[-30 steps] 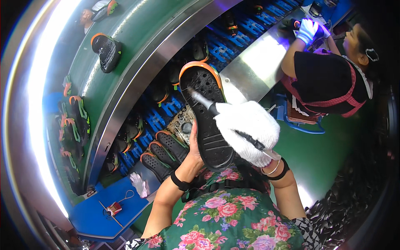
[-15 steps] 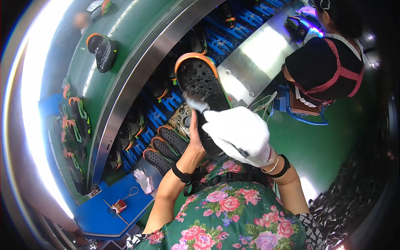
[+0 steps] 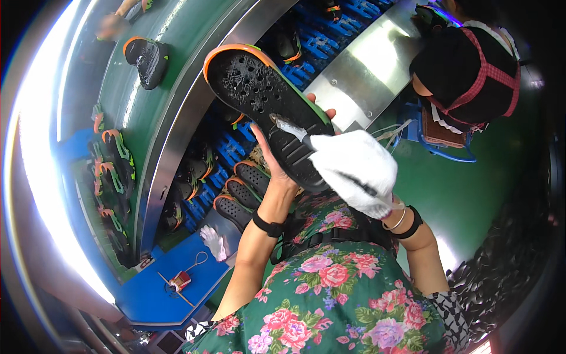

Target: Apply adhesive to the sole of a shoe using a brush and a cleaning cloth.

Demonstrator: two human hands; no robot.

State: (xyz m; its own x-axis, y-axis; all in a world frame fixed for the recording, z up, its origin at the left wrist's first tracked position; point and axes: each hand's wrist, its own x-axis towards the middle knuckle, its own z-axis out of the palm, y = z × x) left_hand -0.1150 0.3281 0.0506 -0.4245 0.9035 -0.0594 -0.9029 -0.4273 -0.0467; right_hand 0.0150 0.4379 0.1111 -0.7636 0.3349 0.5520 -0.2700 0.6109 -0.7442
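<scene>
My left hand (image 3: pixel 277 162) holds a black shoe sole with an orange and green rim (image 3: pixel 265 97) from beneath, tread side up, tilted up to the left. My right hand (image 3: pixel 354 168), in a white cloth glove, grips a small brush (image 3: pixel 290 128) whose pale bristle tip rests on the middle of the tread. A dark wristband sits on my left wrist, and bracelets and a dark band sit on my right.
Several more black soles (image 3: pixel 244 192) lie stacked below the held one over blue racks (image 3: pixel 306 65). A green conveyor belt (image 3: pixel 177 35) carries another sole (image 3: pixel 144 56) and shoes at left. A person in black with a red apron (image 3: pixel 471 71) works at a steel table (image 3: pixel 365 56). A white glove (image 3: pixel 213 242) lies on a blue tray.
The sole and both hands have shifted within the view as my head turned; the brush tip has slid along the tread. The nearby person now appears higher at the right.
</scene>
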